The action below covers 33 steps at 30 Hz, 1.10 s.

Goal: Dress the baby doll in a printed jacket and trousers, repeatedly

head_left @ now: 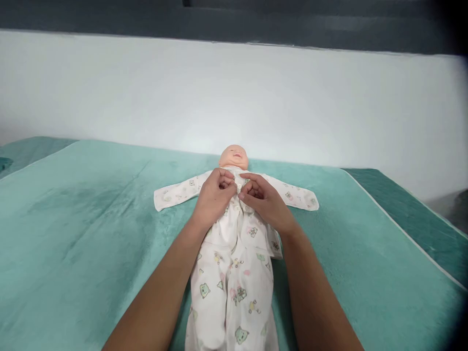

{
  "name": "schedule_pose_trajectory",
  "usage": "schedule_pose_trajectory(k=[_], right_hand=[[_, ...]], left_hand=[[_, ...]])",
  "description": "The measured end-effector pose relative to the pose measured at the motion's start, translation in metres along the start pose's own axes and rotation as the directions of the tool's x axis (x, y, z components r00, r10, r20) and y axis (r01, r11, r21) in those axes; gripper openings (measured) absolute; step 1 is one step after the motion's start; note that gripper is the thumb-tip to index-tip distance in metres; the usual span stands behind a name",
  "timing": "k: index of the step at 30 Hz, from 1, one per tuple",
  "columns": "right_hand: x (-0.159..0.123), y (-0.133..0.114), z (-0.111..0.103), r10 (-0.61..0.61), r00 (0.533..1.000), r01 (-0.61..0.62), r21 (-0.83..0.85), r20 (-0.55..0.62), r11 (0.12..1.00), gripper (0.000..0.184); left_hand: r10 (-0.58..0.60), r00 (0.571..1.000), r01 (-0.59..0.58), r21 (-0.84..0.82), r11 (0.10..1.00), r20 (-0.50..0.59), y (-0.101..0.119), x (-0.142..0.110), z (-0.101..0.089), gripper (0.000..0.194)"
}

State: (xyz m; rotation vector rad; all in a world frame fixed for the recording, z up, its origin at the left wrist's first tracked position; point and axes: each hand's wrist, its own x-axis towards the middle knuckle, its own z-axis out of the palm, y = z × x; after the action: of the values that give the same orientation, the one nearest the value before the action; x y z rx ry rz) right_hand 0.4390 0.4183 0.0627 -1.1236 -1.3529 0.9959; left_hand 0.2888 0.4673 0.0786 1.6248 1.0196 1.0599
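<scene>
A baby doll (234, 157) lies on its back with its head away from me. It wears a white long-sleeved shirt (228, 231) and matching trousers (250, 297), both printed with small bears. The sleeves spread out to either side. At the upper chest, my left hand (219, 192) pinches the shirt front beside a small button (239, 187). My right hand (265, 197) is on the other side of that button, its thumb and fingers curled together on the shirt front. My fingers partly hide the cloth. Another button (237, 208) shows just below.
Beneath the doll is a green plush cover (102, 234) with darker bands past white lines at both sides. A white wall (234, 92) rises behind the doll's head, with a dark strip (234, 24) above it.
</scene>
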Motion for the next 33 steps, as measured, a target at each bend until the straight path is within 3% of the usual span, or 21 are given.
schedule_pose_trajectory(k=[4, 8, 11, 14, 18, 21, 24, 28, 33], right_hand=[[-0.012, -0.011, -0.009, 0.035, 0.999, -0.034, -0.136, 0.009, 0.99, 0.038], [-0.023, -0.023, -0.013, 0.101, 0.994, -0.105, -0.379, -0.031, 0.919, 0.017], [-0.027, -0.029, -0.007, 0.114, 0.99, -0.138, -0.541, -0.078, 0.829, 0.023], [-0.028, -0.031, 0.008, 0.073, 0.983, -0.175, -0.714, -0.171, 0.678, 0.026], [-0.027, -0.029, 0.024, 0.043, 0.971, -0.218, -0.806, -0.234, 0.55, 0.025], [-0.024, -0.027, 0.025, 0.044, 0.964, -0.243, -0.791, -0.264, 0.562, 0.02], [-0.022, -0.027, 0.017, 0.046, 0.972, -0.202, -0.728, -0.229, 0.656, 0.018], [-0.025, -0.03, 0.003, 0.132, 0.98, -0.192, -0.559, -0.146, 0.806, 0.016], [-0.029, -0.033, -0.007, 0.196, 0.979, -0.194, -0.52, -0.053, 0.832, 0.011]], left_hand=[[0.102, 0.994, -0.095, 0.129, 0.987, -0.044, -0.002, -0.001, -0.002, 0.017], [0.116, 0.99, -0.128, 0.172, 0.977, 0.075, -0.001, -0.003, -0.011, 0.012], [0.119, 0.982, -0.144, 0.179, 0.973, 0.146, 0.004, -0.007, -0.017, 0.012], [0.14, 0.959, -0.198, 0.227, 0.954, 0.248, 0.01, -0.009, -0.023, 0.013], [0.105, 0.915, -0.218, 0.256, 0.942, 0.39, 0.014, -0.01, -0.034, 0.02], [0.05, 0.887, -0.188, 0.262, 0.947, 0.458, 0.014, -0.011, -0.042, 0.021], [0.033, 0.859, -0.187, 0.253, 0.949, 0.511, 0.014, -0.012, -0.046, 0.019], [0.042, 0.873, -0.194, 0.266, 0.944, 0.486, 0.014, -0.013, -0.045, 0.013], [0.026, 0.879, -0.113, 0.155, 0.981, 0.475, 0.017, -0.014, -0.048, 0.017]])
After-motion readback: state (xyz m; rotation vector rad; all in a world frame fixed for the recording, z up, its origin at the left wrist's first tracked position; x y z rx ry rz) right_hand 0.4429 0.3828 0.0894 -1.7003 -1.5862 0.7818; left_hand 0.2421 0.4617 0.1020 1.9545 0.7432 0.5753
